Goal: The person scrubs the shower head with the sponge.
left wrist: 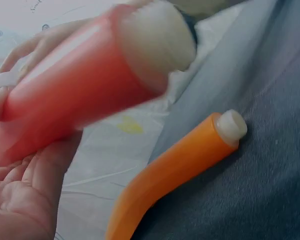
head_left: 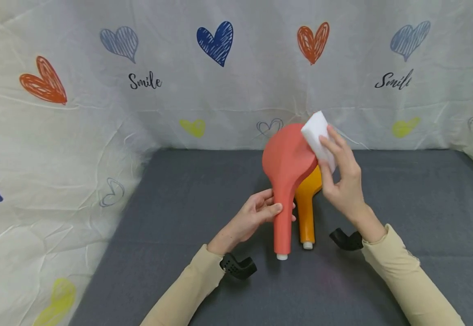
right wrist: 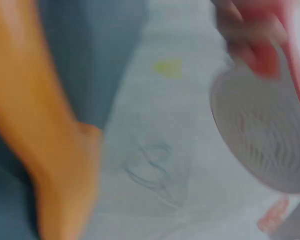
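A: Where is the red shower head (head_left: 287, 156)?

B: Above the desk (head_left: 203, 194), its round head toward the far edge; the left hand (head_left: 254, 215) grasps its handle.

A: And the right hand (head_left: 344, 181)?

B: It pinches a white block (head_left: 313, 130) beside the red head's right rim; whether they touch cannot be told.

A: What lies beyond?

B: An orange shower head (head_left: 307, 215), handle toward the near edge; behind the far edge, a heart-printed sheet (head_left: 260, 86).

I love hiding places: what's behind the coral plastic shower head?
In the head view, behind the coral shower head are an orange plastic shower head and fingers of the left hand. The orange one's handle shows; its top is mostly covered.
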Demonstrator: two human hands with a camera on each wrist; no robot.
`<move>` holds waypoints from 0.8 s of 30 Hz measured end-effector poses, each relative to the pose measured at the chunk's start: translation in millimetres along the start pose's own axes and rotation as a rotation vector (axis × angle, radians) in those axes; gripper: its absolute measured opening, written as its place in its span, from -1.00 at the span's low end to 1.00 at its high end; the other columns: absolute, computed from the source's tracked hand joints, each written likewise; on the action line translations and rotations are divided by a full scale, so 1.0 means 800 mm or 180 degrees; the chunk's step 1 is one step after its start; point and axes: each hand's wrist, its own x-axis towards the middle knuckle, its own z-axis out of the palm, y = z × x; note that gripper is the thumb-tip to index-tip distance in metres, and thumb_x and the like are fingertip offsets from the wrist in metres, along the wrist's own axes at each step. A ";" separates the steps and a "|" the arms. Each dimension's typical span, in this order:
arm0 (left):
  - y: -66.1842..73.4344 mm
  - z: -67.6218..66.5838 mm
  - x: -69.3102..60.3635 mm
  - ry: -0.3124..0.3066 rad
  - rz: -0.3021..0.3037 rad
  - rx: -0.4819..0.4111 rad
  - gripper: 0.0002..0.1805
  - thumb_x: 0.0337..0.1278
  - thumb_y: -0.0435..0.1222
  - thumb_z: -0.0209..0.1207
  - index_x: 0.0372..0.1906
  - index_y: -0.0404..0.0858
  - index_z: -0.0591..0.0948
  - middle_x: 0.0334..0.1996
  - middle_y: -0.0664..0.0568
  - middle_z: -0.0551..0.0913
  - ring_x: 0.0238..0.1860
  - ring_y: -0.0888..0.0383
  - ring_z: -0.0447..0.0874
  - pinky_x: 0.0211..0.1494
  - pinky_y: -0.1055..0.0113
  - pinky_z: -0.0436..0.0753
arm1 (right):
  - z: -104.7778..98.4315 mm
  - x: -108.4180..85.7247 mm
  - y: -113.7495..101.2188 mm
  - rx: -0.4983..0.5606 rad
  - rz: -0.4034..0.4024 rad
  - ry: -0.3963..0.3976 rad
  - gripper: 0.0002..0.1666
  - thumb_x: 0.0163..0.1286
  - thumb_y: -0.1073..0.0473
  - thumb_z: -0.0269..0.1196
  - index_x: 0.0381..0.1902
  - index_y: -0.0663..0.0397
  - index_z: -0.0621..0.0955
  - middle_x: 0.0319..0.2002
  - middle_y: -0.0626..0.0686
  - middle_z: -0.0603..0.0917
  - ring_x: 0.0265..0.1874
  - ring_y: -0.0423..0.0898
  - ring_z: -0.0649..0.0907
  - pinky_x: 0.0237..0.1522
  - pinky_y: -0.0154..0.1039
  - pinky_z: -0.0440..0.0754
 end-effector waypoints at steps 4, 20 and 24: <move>-0.002 -0.002 0.001 -0.0068 0.0039 0.0151 -0.36 0.24 -0.18 0.13 0.28 -0.45 0.23 0.07 -0.57 0.29 -0.06 -0.29 0.55 0.05 0.01 0.53 | -0.009 0.018 0.003 0.0303 0.0369 -0.0026 -0.44 0.18 0.65 0.03 0.18 0.40 0.40 0.26 0.24 0.36 0.23 0.07 0.38 0.17 -0.26 0.40; 0.001 -0.009 0.002 0.0310 0.0301 0.0589 -0.46 0.31 -0.28 0.04 0.33 -0.34 0.22 0.05 -0.23 0.49 -0.02 -0.16 0.56 0.09 0.07 0.52 | 0.010 -0.002 -0.053 0.0555 0.0312 0.0059 -0.50 0.13 0.58 0.07 0.07 0.62 0.32 0.15 0.56 0.24 0.07 0.11 0.39 -0.03 -0.39 0.47; 0.004 -0.011 0.001 0.0219 0.0214 0.0805 -0.43 0.32 -0.27 0.02 0.37 -0.24 0.17 0.10 -0.26 0.44 0.02 -0.29 0.47 0.08 0.07 0.52 | -0.002 0.013 -0.031 0.0551 0.0388 0.0227 -0.53 0.28 0.46 0.02 0.16 0.51 0.35 0.21 0.36 0.35 0.05 0.01 0.45 -0.11 -0.43 0.49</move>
